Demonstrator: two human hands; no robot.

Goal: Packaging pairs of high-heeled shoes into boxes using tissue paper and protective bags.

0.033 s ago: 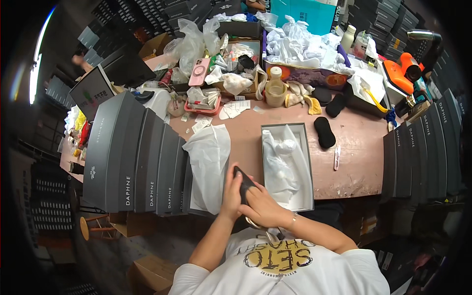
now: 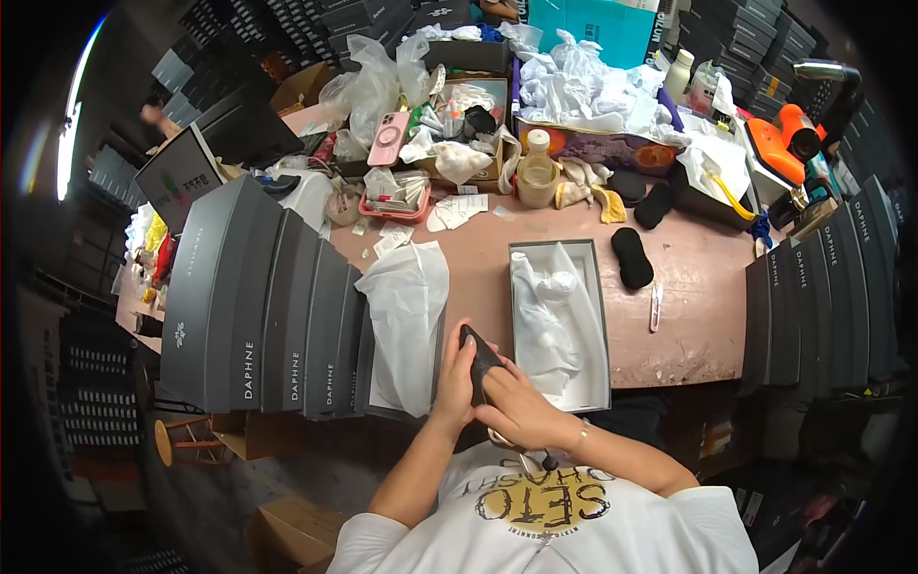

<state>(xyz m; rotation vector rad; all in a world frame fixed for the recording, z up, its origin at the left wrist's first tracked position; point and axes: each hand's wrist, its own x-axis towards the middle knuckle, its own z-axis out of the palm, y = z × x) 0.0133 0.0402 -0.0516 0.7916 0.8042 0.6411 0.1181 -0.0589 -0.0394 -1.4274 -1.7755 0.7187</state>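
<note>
A black pointed-toe shoe (image 2: 481, 356) is held in front of my chest, its toe pointing away from me. My left hand (image 2: 450, 390) is closed around its left side, thumb along the toe. My right hand (image 2: 524, 406) grips it from the right, with fingers bent at the shoe's opening. The rear of the shoe is mostly hidden under my right hand; a thin dark tip shows below the wrist. Ahead to the right lies an open grey shoebox (image 2: 601, 325) with white-wrapped contents. Left of my hands, white tissue paper (image 2: 406, 306) covers another open box.
Grey shoeboxes (image 2: 229, 297) stand in a row at the left, and more boxes (image 2: 822, 297) at the right. On the pink table (image 2: 703, 325) lie a black insole-shaped pad (image 2: 631, 258) and a small slim tool (image 2: 655, 308). Behind are a jar (image 2: 537, 180), a red basket (image 2: 394, 212) and crumpled paper (image 2: 593, 91).
Both hands and the shoe have shifted very slightly to the right. The dark tip below my right wrist has also moved a little. Everything on the table stays in place.
</note>
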